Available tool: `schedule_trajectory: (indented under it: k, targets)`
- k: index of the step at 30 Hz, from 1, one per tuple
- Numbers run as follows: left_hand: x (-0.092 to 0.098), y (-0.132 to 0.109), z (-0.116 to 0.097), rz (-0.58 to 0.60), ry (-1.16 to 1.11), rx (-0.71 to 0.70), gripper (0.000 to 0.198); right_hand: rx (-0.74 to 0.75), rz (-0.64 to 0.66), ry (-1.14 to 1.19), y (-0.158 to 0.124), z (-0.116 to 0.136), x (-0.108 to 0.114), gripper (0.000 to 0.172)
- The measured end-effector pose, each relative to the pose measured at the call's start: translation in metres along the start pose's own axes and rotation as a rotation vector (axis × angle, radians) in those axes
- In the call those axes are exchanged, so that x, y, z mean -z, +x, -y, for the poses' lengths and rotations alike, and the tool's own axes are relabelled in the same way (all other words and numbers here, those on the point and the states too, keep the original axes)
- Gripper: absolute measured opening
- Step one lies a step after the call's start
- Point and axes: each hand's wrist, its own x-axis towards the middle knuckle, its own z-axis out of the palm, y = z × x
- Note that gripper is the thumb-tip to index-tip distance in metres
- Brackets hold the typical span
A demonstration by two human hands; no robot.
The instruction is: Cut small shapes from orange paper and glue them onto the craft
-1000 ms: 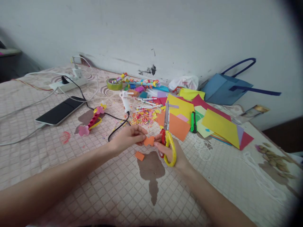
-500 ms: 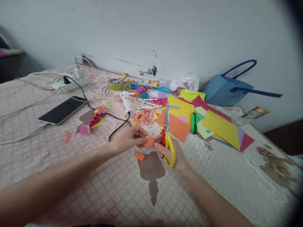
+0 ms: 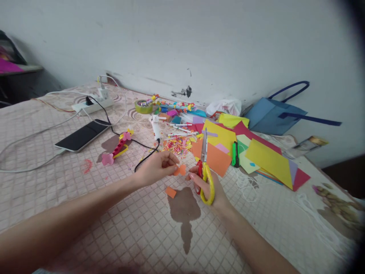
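Observation:
Between the thumb and fingers of my left hand (image 3: 156,167) is a small orange paper cutout (image 3: 180,170) with a notched, rounded outline. My right hand (image 3: 209,186) is closed around the scissors (image 3: 205,167), which have a yellow and a red handle. Their blades point up and away from me, pressed together. The right fingertips stand just beside the cutout, a small gap apart. Below the left hand, a small orange paper rectangle (image 3: 171,192) lies on the patterned tablecloth (image 3: 137,232).
Coloured sheets (image 3: 266,160), a green cutter (image 3: 235,154) and white string (image 3: 246,186) lie right. Behind the hands are a glue gun (image 3: 156,127) and paper scraps (image 3: 178,145). A phone (image 3: 82,136), pink flower craft (image 3: 115,150) and power strip (image 3: 92,105) sit left; a blue bag (image 3: 276,116) stands back right.
The right fingertips have come away from the orange cutout, leaving it in the left hand alone, with its notched shape now showing. The whole view has shifted slightly.

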Motion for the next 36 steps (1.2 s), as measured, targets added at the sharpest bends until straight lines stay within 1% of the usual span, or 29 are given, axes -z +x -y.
schedule_trajectory:
  k: [7,12,15,18,21,26,28,30,32,34,36]
  targets:
    - [0.0,0.0,0.002,0.0,-0.016,-0.001,0.018,-0.026,0.012,0.003,0.0,0.001,0.0,0.027]
    - [-0.001,-0.001,0.0,-0.004,0.009,0.006,0.017,0.027,0.044,-0.013,0.0,0.001,0.001,0.026]
    - [-0.003,-0.001,0.003,-0.006,0.028,0.001,0.017,0.027,0.031,-0.008,-0.001,0.001,0.0,0.026]
    - [-0.005,-0.002,0.006,0.014,0.032,-0.003,0.017,0.035,0.008,-0.055,-0.002,0.004,-0.001,0.026]
    - [-0.008,-0.003,0.005,0.047,-0.005,0.032,0.018,0.051,0.001,-0.117,-0.003,0.007,-0.003,0.021]
    - [-0.007,-0.003,-0.003,0.048,-0.101,0.139,0.015,0.02,0.009,-0.127,-0.004,0.011,-0.004,0.018]
    - [-0.006,-0.002,-0.004,0.102,-0.13,0.163,0.015,0.009,0.019,-0.123,-0.004,0.011,-0.003,0.019]
    - [-0.005,-0.003,-0.003,0.183,-0.159,0.168,0.022,0.003,0.032,-0.121,-0.004,0.01,-0.003,0.018]
    - [-0.005,-0.003,-0.001,0.245,-0.186,0.167,0.025,0.002,0.041,-0.125,-0.005,0.01,-0.003,0.017]
    - [-0.006,-0.003,0.001,0.269,-0.203,0.166,0.024,-0.006,0.056,-0.125,-0.005,0.011,-0.004,0.017]
    - [-0.007,-0.003,0.004,0.261,-0.216,0.173,0.022,-0.003,0.07,-0.119,-0.005,0.012,-0.004,0.017]
